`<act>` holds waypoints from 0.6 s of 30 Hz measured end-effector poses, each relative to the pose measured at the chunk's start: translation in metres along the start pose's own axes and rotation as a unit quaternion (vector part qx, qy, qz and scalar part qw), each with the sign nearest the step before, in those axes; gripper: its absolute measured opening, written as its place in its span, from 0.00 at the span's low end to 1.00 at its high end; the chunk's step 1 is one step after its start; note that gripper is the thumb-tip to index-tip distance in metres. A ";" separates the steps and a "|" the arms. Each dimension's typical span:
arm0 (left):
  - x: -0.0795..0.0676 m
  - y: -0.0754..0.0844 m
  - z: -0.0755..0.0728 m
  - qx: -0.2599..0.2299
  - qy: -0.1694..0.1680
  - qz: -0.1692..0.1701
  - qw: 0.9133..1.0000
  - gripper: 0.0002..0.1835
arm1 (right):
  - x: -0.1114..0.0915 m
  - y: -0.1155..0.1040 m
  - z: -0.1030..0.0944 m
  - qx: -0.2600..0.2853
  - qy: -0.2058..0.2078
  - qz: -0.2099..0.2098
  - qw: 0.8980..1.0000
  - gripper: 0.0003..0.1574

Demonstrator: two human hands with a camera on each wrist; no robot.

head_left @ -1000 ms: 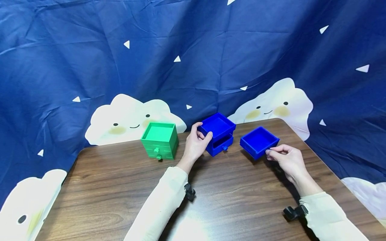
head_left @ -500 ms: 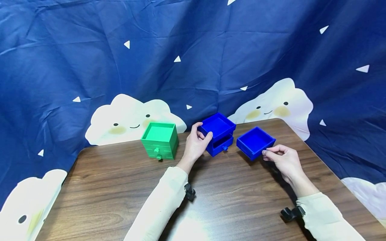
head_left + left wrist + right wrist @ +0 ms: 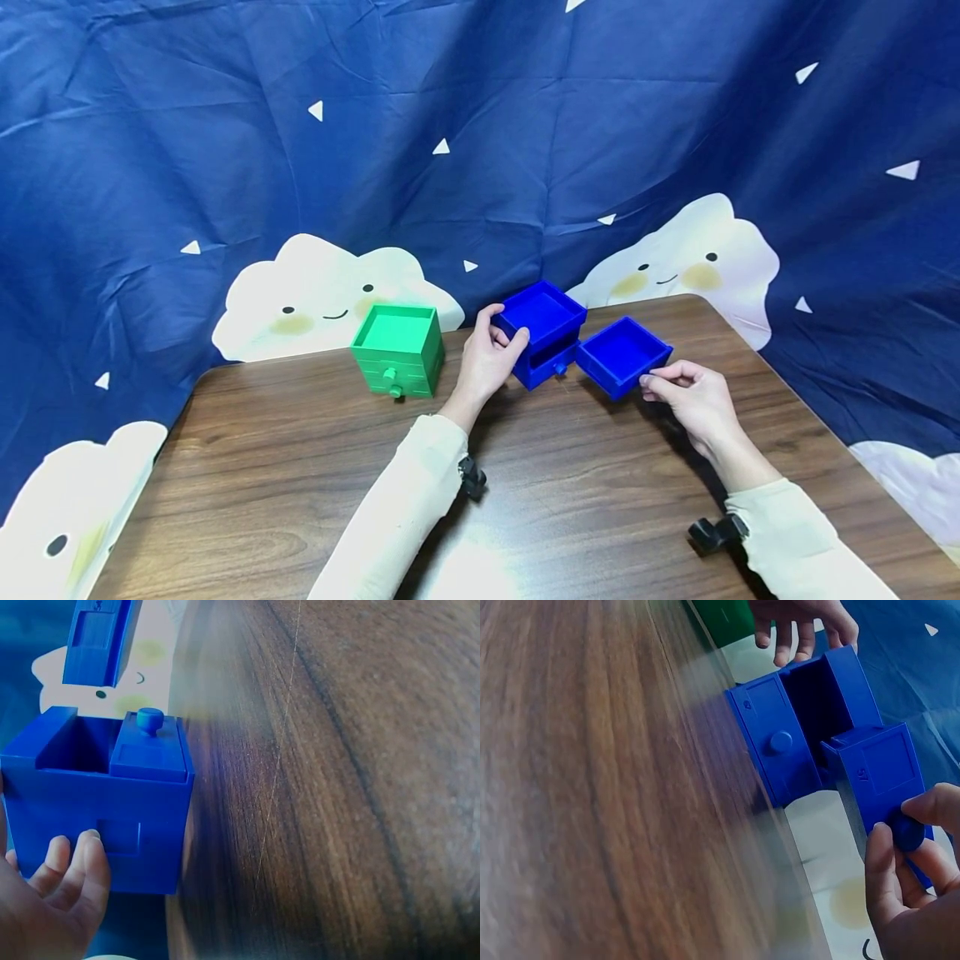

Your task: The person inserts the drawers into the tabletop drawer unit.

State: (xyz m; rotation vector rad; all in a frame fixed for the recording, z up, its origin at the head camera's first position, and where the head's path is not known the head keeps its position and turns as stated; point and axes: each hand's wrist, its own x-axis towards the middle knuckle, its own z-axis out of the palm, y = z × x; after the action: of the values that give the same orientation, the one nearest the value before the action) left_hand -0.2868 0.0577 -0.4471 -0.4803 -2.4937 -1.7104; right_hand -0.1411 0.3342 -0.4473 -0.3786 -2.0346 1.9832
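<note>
A small blue drawer cabinet (image 3: 542, 310) stands near the table's back edge. My left hand (image 3: 486, 360) grips it at the left, thumb near the front corner and fingers along the side. Its lower drawer (image 3: 769, 739) sits in place with a round knob, and a dark slot shows above that. To the right, my right hand (image 3: 697, 407) holds a loose blue drawer (image 3: 624, 357) off the table, its hollow upward. Thumb and fingers pinch the drawer's knob (image 3: 908, 830), as the right wrist view shows. The drawer's back end is close to the slot, slightly angled to it.
A green drawer cabinet (image 3: 397, 350) with a tray-like top and two knobs stands left of the left hand. The wooden table (image 3: 570, 492) ends just behind the cabinets, where a dark blue cloth (image 3: 510, 150) with clouds hangs.
My right hand has carried the blue drawer leftward, closer to the blue cabinet. The left hand and both cabinets have stayed put.
</note>
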 end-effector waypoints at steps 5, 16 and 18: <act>0.000 0.000 0.000 0.000 -0.003 -0.005 1.000 0.33 | -0.001 0.000 0.004 -0.016 0.002 0.000 1.000 0.15; -0.001 0.001 0.000 0.003 -0.004 -0.010 1.000 0.33 | -0.001 0.002 0.014 -0.034 -0.001 0.000 0.999 0.15; -0.001 0.002 -0.001 0.001 -0.003 -0.008 1.000 0.33 | -0.002 0.002 0.016 -0.028 -0.002 0.001 1.000 0.15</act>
State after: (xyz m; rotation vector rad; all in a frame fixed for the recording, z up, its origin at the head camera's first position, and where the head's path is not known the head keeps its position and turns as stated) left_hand -0.2856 0.0576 -0.4454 -0.4672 -2.5114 -1.7147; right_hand -0.1458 0.3185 -0.4495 -0.3888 -2.0958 1.9325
